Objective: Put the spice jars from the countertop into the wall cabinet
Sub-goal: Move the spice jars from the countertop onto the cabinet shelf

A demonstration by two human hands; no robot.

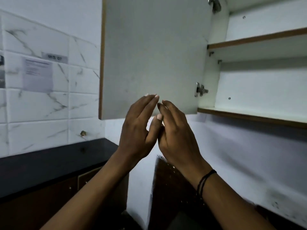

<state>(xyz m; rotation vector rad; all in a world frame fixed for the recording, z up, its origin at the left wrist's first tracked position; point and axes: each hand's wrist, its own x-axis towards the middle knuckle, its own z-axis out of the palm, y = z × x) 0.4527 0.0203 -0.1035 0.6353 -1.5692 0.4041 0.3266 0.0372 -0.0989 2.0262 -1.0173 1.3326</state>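
Wall cabinet door swung open, shelves bare. Left hand and right hand raised together, fingers relaxed, holding nothing. No spice jars in view. Likely rigid, light, breakable; take each round its body

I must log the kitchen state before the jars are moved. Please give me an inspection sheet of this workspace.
Surface: dark countertop at lower left; the part in view is bare.
Job's things: wall cabinet open, door swung out, shelves hold nothing visible; spice jars, nothing seen.
Clutter: nothing seen.
Hands: left hand and right hand raised before the door, fingers straight, holding nothing.
Cables: nothing seen; dark bands on right wrist.
Surroundings: marble-look tiles, a paper notice stuck on them.
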